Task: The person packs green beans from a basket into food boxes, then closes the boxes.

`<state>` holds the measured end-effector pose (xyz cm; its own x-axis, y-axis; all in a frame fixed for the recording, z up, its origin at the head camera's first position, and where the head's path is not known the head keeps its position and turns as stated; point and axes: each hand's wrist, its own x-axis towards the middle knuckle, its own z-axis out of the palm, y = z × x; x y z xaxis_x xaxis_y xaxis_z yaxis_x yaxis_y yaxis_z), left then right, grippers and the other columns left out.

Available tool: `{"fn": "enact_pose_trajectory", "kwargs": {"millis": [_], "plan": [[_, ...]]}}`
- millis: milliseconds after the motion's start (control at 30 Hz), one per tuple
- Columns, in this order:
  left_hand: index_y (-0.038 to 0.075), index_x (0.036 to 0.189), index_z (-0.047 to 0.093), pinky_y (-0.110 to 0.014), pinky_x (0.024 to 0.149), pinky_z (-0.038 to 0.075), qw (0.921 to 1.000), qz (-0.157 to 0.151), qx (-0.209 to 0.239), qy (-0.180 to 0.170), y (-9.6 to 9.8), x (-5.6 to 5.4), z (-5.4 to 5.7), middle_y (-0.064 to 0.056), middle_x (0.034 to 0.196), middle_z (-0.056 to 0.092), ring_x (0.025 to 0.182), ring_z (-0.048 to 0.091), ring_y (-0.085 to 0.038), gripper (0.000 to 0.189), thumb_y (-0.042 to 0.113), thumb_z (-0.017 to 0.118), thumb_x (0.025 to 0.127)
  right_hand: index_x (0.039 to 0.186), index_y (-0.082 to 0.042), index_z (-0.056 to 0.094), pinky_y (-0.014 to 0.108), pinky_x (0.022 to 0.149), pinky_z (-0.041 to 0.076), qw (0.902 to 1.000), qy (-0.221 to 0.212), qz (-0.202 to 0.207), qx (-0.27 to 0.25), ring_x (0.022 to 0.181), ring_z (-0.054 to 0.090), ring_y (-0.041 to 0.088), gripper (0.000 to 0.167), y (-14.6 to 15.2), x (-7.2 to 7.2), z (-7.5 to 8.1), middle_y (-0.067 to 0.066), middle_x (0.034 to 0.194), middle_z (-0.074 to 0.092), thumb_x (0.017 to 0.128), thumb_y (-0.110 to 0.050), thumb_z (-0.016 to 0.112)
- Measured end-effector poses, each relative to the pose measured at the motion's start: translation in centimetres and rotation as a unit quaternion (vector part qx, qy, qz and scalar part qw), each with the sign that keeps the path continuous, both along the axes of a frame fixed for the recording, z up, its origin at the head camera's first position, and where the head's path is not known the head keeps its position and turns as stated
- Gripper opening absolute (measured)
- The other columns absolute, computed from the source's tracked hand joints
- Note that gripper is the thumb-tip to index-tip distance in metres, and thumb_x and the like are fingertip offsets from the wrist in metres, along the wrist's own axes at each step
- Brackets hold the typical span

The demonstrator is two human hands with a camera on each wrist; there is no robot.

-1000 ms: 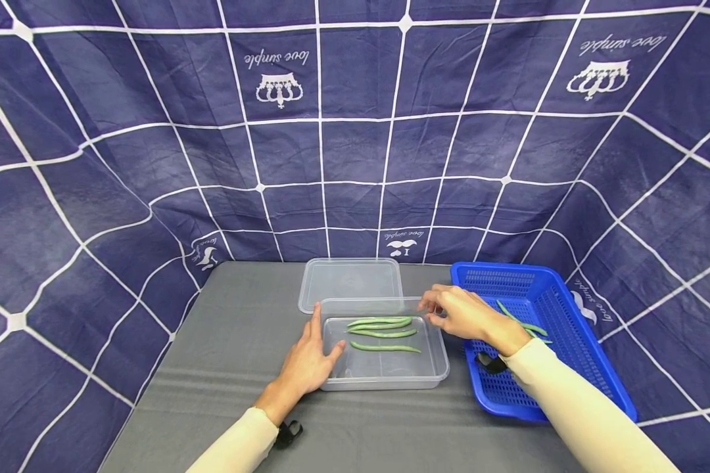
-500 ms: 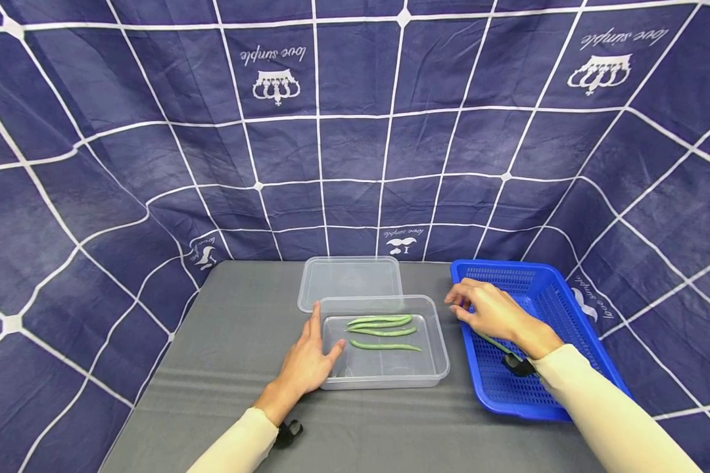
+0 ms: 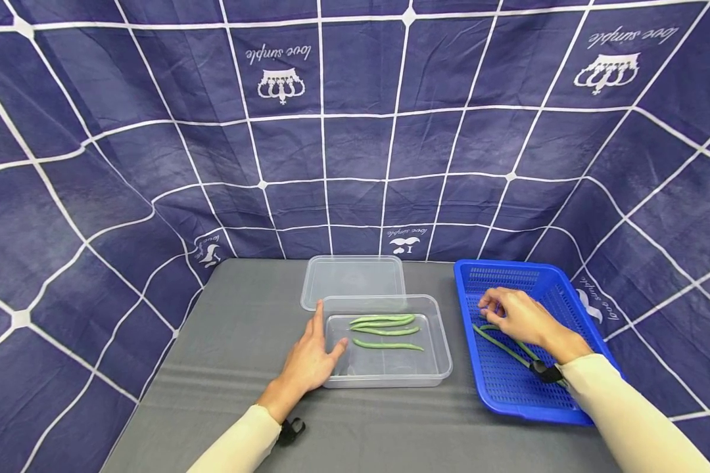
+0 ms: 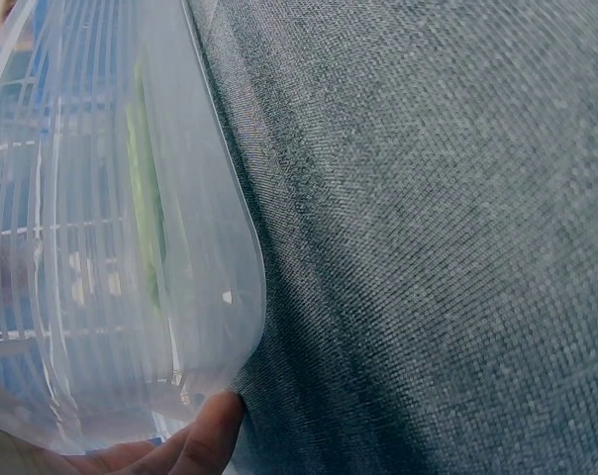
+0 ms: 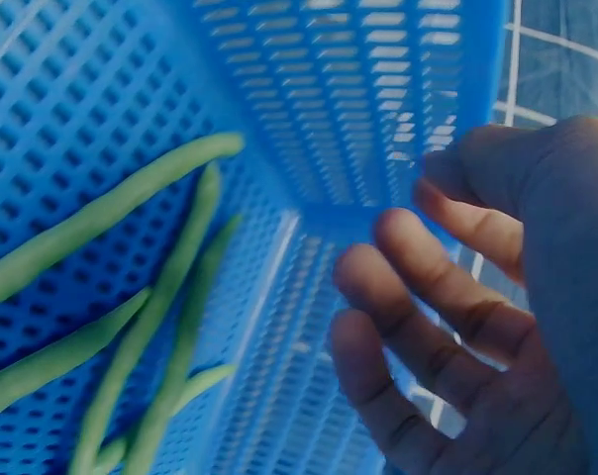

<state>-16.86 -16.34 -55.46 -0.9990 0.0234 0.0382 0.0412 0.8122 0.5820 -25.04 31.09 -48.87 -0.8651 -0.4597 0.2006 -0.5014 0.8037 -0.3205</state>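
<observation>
My left hand [image 3: 307,355] rests against the left side of a clear plastic container [image 3: 384,381], fingers straight along its wall and thumb over the rim. Several green beans [image 3: 387,345] lie lengthwise inside that container. In the left wrist view, a fingertip [image 4: 218,421] touches the container's [image 4: 220,287] lower corner. My right hand [image 3: 520,317] hovers over the blue basket [image 3: 491,397], its fingers loosely bent and holding nothing. Below it, several more green beans [image 5: 111,213] lie on the basket's perforated floor, apart from the fingers in the right wrist view.
A clear lid [image 3: 355,276] lies flat behind the container, partly overlapped by its far rim. Grey cloth [image 3: 236,315] covers the table. A dark blue curtain [image 3: 355,151] with white grid lines hangs behind and on both sides.
My right hand has moved rightward from the container's right rim to over the blue basket. The left hand and the beans in the container stay in place.
</observation>
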Motion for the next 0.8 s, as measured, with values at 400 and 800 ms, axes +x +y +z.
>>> {"fn": "enact_pose_trajectory", "kwargs": {"millis": [400, 800], "plan": [[0.014, 0.189, 0.008, -0.07, 0.105, 0.061, 1.0, -0.002, -0.006, -0.002, 0.0, 0.1, -0.2, -0.027, 0.174, 0.054, 0.134, 0.074, -0.058, 0.108, 0.052, 0.073, 0.111, 0.112, -0.012, 0.079, 0.028, 0.071, 0.051, 0.9932, -0.112, 0.025, 0.019, 0.075, 0.057, -0.004, 0.024, 3.0, 0.7, -2.8, -0.013, 0.085, 0.072, 0.093, -0.013, 0.095], [0.014, 0.189, 0.008, -0.071, 0.107, 0.061, 1.0, 0.001, -0.003, 0.0, -0.1, 0.0, -0.1, -0.027, 0.175, 0.054, 0.137, 0.073, -0.057, 0.108, 0.051, 0.074, 0.111, 0.104, -0.014, 0.077, 0.03, 0.073, 0.051, 0.9895, -0.141, 0.019, 0.024, 0.074, 0.056, 0.001, 0.038, 3.3, 0.7, -3.5, -0.008, 0.082, 0.068, 0.076, -0.002, 0.099]]}}
